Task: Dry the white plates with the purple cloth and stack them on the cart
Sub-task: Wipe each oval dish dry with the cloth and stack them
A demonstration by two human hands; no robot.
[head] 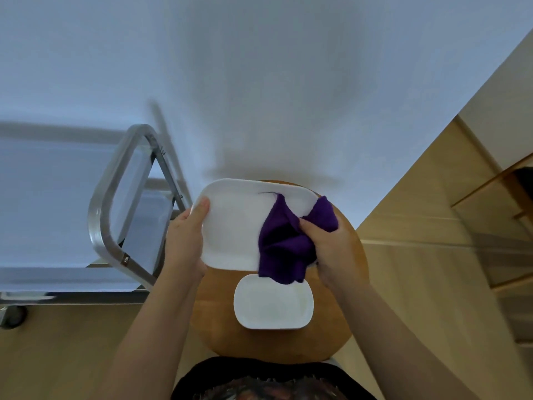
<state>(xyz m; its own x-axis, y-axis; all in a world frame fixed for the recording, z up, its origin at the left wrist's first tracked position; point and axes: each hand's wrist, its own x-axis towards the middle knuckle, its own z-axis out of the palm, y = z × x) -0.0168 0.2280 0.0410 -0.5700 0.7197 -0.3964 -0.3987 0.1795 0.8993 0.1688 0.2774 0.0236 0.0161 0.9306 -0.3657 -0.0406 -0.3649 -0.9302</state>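
A large white plate (233, 223) with rounded corners is held up over the round wooden stool (340, 327). My left hand (184, 238) grips its left edge, thumb on the rim. My right hand (328, 249) grips the bunched purple cloth (285, 243) against the plate's right side. A smaller white plate (272, 303) lies flat on the stool below, partly under the hanging cloth. The metal cart (98, 220) stands to the left; what its shelves hold cannot be made out.
A white wall (259, 82) fills the view ahead. Wooden cabinetry (476, 212) runs along the right. The cart's wheel (13, 316) rests on the light wooden floor at lower left.
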